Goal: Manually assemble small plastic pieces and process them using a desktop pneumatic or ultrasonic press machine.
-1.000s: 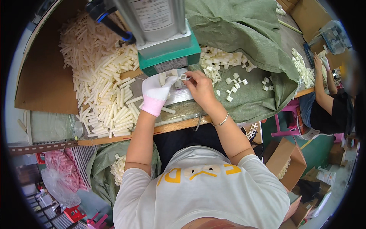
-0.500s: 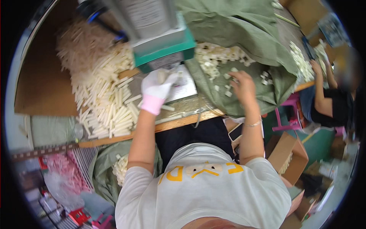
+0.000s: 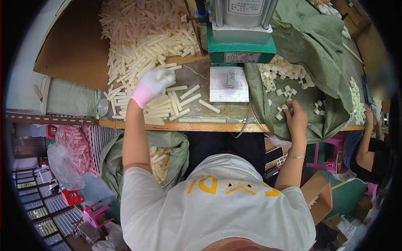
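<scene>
My left hand [image 3: 153, 85], in a white glove with a pink cuff, is over the near part of a heap of white ribbed tubes [image 3: 138, 56]. Its fingers are curled in, and what they hold, if anything, is hidden. My bare right hand [image 3: 297, 119] rests at the green woven sack [image 3: 312, 125], thumb and forefinger closed around a small white block [image 3: 285, 107]. More such blocks [image 3: 287, 91] lie scattered on the sack beyond it. Between the hands stands a press with a green head [image 3: 240, 47]. Under that is a pale metal plate [image 3: 228, 96] with a small upright block.
Loose tubes lie near the wooden table edge [image 3: 197, 125]. A cardboard box [image 3: 71, 58] borders the heap at the left. Below the table is an open sack of white pieces [image 3: 161, 163]. A co-worker [image 3: 368, 146] sits at the far right, by a pink stool [image 3: 328, 154].
My left hand has moved left from under the press to the tube heap. My right hand stays among the white blocks. The whole view has shifted, so the table sits farther right.
</scene>
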`<state>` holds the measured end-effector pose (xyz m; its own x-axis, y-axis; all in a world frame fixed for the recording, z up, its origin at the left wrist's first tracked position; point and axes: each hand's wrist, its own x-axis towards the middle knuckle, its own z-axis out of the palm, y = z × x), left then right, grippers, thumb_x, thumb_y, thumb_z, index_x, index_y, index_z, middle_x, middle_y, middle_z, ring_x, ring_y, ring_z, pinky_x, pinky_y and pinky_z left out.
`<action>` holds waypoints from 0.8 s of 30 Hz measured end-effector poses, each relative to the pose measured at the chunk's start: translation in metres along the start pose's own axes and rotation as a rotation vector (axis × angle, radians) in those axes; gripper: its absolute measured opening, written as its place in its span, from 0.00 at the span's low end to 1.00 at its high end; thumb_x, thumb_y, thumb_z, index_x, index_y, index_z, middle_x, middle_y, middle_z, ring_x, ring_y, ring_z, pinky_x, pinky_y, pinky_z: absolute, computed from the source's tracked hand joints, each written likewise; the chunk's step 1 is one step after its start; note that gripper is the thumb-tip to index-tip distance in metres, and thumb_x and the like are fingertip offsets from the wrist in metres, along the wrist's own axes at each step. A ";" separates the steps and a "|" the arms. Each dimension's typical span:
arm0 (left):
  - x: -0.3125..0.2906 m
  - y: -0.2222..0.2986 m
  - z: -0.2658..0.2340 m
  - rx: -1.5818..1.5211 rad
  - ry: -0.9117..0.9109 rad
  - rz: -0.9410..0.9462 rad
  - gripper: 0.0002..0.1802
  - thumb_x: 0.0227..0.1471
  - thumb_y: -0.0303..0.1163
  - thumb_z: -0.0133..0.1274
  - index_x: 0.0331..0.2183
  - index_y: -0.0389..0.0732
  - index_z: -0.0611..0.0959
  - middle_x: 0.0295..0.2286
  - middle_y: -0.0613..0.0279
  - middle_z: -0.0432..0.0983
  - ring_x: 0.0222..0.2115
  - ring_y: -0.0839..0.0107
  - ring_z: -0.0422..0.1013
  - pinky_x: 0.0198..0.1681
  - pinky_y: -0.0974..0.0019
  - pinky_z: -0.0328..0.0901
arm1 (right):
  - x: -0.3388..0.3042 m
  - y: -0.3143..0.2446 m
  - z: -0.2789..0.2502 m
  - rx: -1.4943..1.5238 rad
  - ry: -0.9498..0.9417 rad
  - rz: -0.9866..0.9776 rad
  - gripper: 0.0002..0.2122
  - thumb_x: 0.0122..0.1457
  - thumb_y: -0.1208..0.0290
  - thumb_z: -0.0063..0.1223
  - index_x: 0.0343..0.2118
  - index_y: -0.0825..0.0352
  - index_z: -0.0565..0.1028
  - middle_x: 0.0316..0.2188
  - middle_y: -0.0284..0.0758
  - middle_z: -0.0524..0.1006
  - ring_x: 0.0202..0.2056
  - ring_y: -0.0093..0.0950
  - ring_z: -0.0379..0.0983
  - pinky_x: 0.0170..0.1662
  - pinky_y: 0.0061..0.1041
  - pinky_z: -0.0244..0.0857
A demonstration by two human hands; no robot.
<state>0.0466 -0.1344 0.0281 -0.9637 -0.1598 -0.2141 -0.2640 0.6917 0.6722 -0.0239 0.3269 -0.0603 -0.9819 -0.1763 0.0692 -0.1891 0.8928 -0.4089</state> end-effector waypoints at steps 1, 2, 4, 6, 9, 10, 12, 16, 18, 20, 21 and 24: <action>-0.001 0.005 0.007 0.073 -0.099 -0.097 0.12 0.51 0.39 0.51 0.34 0.42 0.82 0.26 0.58 0.78 0.22 0.67 0.75 0.31 0.64 0.70 | 0.001 -0.002 -0.001 0.057 0.011 0.003 0.15 0.46 0.76 0.61 0.40 0.63 0.75 0.31 0.38 0.76 0.31 0.40 0.73 0.35 0.36 0.66; 0.001 0.005 0.016 0.072 -0.101 -0.095 0.12 0.51 0.39 0.51 0.34 0.42 0.82 0.26 0.58 0.78 0.22 0.67 0.75 0.31 0.64 0.70 | 0.002 -0.005 -0.001 0.118 0.023 0.005 0.16 0.46 0.77 0.61 0.41 0.63 0.75 0.30 0.37 0.76 0.30 0.40 0.73 0.35 0.36 0.66; 0.010 -0.003 0.040 0.627 0.003 0.323 0.13 0.49 0.35 0.51 0.36 0.41 0.82 0.30 0.52 0.79 0.30 0.57 0.76 0.34 0.59 0.70 | 0.006 0.005 0.005 0.021 0.005 -0.039 0.17 0.46 0.77 0.61 0.42 0.63 0.75 0.30 0.38 0.77 0.30 0.40 0.74 0.35 0.35 0.67; 0.023 0.001 0.060 0.723 -0.069 0.274 0.14 0.47 0.37 0.53 0.34 0.39 0.82 0.31 0.49 0.79 0.32 0.53 0.75 0.36 0.57 0.69 | 0.007 0.007 0.005 -0.082 -0.013 -0.082 0.18 0.46 0.77 0.61 0.42 0.63 0.75 0.31 0.39 0.77 0.30 0.39 0.74 0.35 0.34 0.67; 0.036 0.003 0.071 0.840 -0.162 0.147 0.14 0.45 0.38 0.56 0.32 0.38 0.82 0.31 0.47 0.78 0.34 0.51 0.74 0.38 0.54 0.68 | 0.015 0.002 -0.007 0.026 -0.140 0.029 0.16 0.48 0.78 0.60 0.42 0.65 0.75 0.31 0.38 0.78 0.28 0.32 0.76 0.32 0.28 0.70; 0.042 0.003 0.073 0.866 -0.189 0.069 0.14 0.45 0.38 0.56 0.32 0.39 0.83 0.30 0.47 0.78 0.34 0.52 0.75 0.39 0.55 0.68 | 0.017 -0.004 -0.008 0.297 -0.080 0.071 0.14 0.49 0.79 0.59 0.41 0.67 0.76 0.30 0.36 0.78 0.29 0.27 0.76 0.31 0.25 0.70; 0.040 0.007 0.059 0.853 -0.197 0.088 0.14 0.44 0.37 0.56 0.31 0.37 0.82 0.28 0.48 0.78 0.31 0.51 0.74 0.37 0.56 0.69 | 0.020 -0.026 -0.012 0.758 -0.005 0.117 0.11 0.52 0.79 0.58 0.40 0.70 0.76 0.29 0.33 0.78 0.30 0.20 0.75 0.29 0.19 0.71; 0.023 0.036 0.037 0.190 -0.070 0.115 0.11 0.45 0.32 0.55 0.29 0.35 0.82 0.27 0.53 0.80 0.26 0.62 0.75 0.33 0.63 0.70 | 0.038 -0.098 0.011 1.077 0.085 -0.018 0.11 0.53 0.77 0.60 0.39 0.71 0.77 0.32 0.34 0.78 0.31 0.19 0.74 0.31 0.19 0.71; 0.012 0.053 0.038 -0.174 0.060 0.123 0.10 0.45 0.31 0.56 0.29 0.33 0.81 0.26 0.55 0.80 0.23 0.68 0.74 0.31 0.67 0.69 | 0.046 -0.127 0.034 0.824 0.125 -0.156 0.12 0.50 0.75 0.62 0.37 0.70 0.77 0.31 0.35 0.79 0.30 0.22 0.75 0.31 0.22 0.70; 0.006 0.073 0.050 -0.690 0.087 0.084 0.06 0.47 0.26 0.56 0.29 0.33 0.80 0.24 0.61 0.79 0.21 0.79 0.71 0.25 0.74 0.66 | 0.051 -0.144 0.045 0.732 0.105 -0.243 0.10 0.50 0.78 0.60 0.36 0.71 0.77 0.31 0.41 0.79 0.27 0.28 0.77 0.31 0.24 0.71; 0.005 0.083 0.059 -0.757 0.097 0.079 0.04 0.49 0.23 0.55 0.29 0.33 0.80 0.24 0.62 0.79 0.19 0.82 0.70 0.23 0.77 0.63 | 0.052 -0.143 0.051 0.676 0.137 -0.287 0.10 0.49 0.78 0.60 0.36 0.71 0.77 0.31 0.41 0.79 0.28 0.28 0.77 0.31 0.23 0.71; 0.019 0.081 0.091 -0.646 0.281 0.183 0.04 0.48 0.23 0.55 0.30 0.33 0.80 0.24 0.62 0.79 0.20 0.83 0.70 0.23 0.77 0.63 | 0.054 -0.144 0.055 0.576 0.179 -0.372 0.10 0.49 0.79 0.60 0.36 0.72 0.76 0.30 0.41 0.78 0.28 0.29 0.78 0.31 0.24 0.72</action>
<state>0.0108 -0.0180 0.0140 -0.9458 -0.3164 0.0734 0.0146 0.1843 0.9828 -0.0494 0.1655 -0.0476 -0.8493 -0.3119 0.4258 -0.5251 0.4169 -0.7419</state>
